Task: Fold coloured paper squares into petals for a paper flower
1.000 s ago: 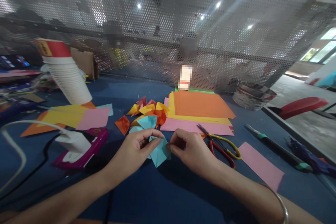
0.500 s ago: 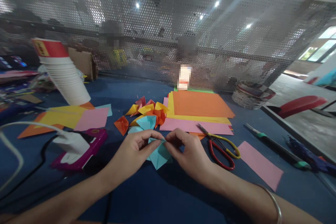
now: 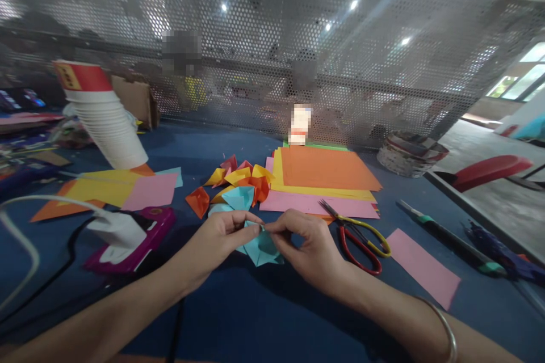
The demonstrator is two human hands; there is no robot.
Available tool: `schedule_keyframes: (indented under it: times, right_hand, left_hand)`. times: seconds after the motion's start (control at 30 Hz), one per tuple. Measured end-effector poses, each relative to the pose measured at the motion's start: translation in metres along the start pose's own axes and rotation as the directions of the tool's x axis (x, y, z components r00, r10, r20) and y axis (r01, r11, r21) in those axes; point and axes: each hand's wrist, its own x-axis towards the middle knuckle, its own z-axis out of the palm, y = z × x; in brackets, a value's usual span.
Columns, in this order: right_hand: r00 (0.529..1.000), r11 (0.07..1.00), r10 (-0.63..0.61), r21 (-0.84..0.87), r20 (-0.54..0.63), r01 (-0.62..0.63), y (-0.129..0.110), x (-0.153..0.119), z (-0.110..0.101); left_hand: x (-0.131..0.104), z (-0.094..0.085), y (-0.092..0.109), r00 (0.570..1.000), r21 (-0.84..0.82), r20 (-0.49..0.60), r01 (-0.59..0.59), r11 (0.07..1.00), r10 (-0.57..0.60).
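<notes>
Between my two hands is a piece of folded light-blue paper (image 3: 263, 248), its lower point hanging just above the blue table. My left hand (image 3: 227, 231) pinches its upper left edge between thumb and fingers. Opposite, my right hand (image 3: 304, 238) is closed with its fingertips at the paper's top edge, close to the left fingertips. Just beyond lies a heap of folded paper pieces (image 3: 244, 176) in yellow, orange, red and light blue. A lone orange folded piece (image 3: 198, 202) sits at its left.
Scissors (image 3: 355, 238) and a pink sheet (image 3: 423, 266) lie to the right, by a craft knife (image 3: 451, 238). Behind is a stack of coloured paper (image 3: 327, 167). On the left are a purple power strip (image 3: 159, 227) with a white plug and stacked paper cups (image 3: 108, 119).
The light-blue paper has tilted, its lower point swinging up and slightly right. My right hand's fingers have shifted a little at its top edge; the left hand has barely moved.
</notes>
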Motion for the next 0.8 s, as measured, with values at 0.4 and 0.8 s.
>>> schedule_keyframes:
  times: [0.4, 0.8]
  right_hand:
    - [0.993, 0.992, -0.081, -0.094, 0.089, 0.089, -0.006, 0.002, -0.007]
    - [0.996, 0.981, 0.065, -0.185, 0.063, -0.052, -0.005, 0.001, -0.002]
  left_hand:
    - [0.001, -0.001, -0.002, 0.998, 0.060, 0.007, -0.064, 0.996, 0.064]
    - [-0.004, 0.001, -0.003, 0.964, 0.364, 0.013, -0.253, 0.896, 0.267]
